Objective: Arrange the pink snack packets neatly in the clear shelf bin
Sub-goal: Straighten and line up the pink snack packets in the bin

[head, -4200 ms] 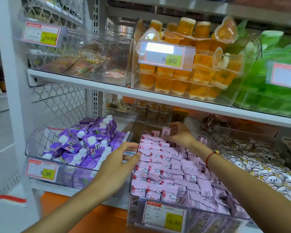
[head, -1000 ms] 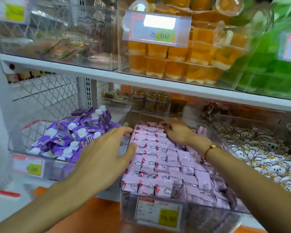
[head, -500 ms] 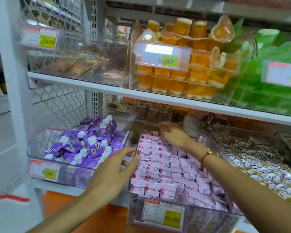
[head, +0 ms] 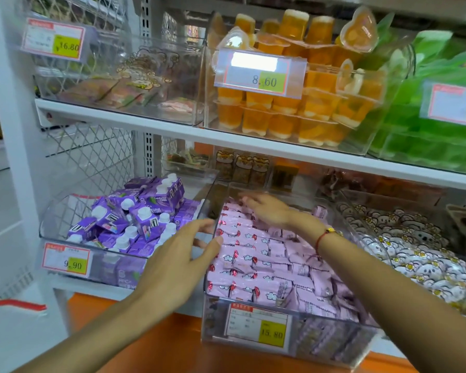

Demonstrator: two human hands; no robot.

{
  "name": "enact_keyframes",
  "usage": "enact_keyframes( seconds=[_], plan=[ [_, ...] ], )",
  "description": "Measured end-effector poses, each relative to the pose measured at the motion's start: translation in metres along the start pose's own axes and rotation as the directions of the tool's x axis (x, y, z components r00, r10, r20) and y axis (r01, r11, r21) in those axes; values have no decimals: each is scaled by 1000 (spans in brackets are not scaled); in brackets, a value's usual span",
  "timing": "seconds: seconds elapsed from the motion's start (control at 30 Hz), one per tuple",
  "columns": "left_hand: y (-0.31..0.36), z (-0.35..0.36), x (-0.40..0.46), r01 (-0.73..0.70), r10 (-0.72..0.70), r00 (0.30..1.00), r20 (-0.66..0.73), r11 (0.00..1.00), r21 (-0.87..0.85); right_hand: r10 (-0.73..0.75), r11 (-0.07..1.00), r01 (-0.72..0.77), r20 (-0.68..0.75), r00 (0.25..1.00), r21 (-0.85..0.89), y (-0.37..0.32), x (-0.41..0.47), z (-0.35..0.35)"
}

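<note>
Several pink snack packets [head: 256, 254] fill the clear shelf bin [head: 331, 343] on the lower shelf; those on the left lie in rows, those on the right are jumbled. My left hand [head: 175, 262] hovers at the bin's left wall with fingers spread, thumb touching the nearest packets, holding nothing. My right hand [head: 267, 208] reaches to the back of the bin, fingers flat over the rear packets, blurred by motion; it seems to hold nothing. A red cord bracelet circles that wrist.
A bin of purple drink cartons [head: 135, 214] stands to the left, and a bin of white animal-print packets [head: 414, 251] to the right. The shelf board [head: 226, 138] above carries orange jelly cups [head: 293, 103] and green items [head: 436, 109]. Price tag 15.80 [head: 256, 327] hangs on the bin's front.
My left hand has drawn back slightly from the packets to the bin's left edge. My right hand stays at the back of the bin, sliding a little over the rear packets.
</note>
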State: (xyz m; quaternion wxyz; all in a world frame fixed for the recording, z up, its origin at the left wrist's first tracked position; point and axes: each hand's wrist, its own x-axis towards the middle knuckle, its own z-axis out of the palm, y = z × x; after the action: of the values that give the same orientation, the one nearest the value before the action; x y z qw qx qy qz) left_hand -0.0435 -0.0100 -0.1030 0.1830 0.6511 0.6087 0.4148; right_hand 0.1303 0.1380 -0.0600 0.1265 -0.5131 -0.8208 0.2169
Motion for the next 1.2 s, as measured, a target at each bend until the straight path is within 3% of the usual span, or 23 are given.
enact_keyframes(
  seconds=[0.13,0.2,0.27,0.4,0.53,0.7,0.83,1.1,1.2],
  plan=[
    [11,-6,-10,-304,318,946,-67,938,166,-127,976,96,-152,980,-195,0,-74,-8],
    [20,-7,-16,-431,446,895,-25,875,219,-174,945,101,-213,961,-312,6,-120,2],
    [27,-5,-22,-510,508,859,65,833,215,-207,940,123,-243,948,-318,9,-156,16],
    [30,10,-30,-550,486,825,288,809,208,-183,932,141,-98,978,-333,21,-180,37],
    [29,17,-29,-570,475,816,330,755,323,-158,939,128,-70,985,-318,26,-181,39],
    [33,22,-23,-481,401,872,282,813,329,-134,990,141,-211,968,19,26,-171,25],
    [38,27,-23,-394,339,916,214,864,315,-157,985,124,-338,928,-116,24,-163,23],
    [36,26,-24,-381,324,920,222,872,307,-102,986,62,-272,957,-152,8,-147,25],
    [35,25,-25,-389,321,915,243,862,324,-96,994,109,-277,956,32,10,-153,16]
  ],
)
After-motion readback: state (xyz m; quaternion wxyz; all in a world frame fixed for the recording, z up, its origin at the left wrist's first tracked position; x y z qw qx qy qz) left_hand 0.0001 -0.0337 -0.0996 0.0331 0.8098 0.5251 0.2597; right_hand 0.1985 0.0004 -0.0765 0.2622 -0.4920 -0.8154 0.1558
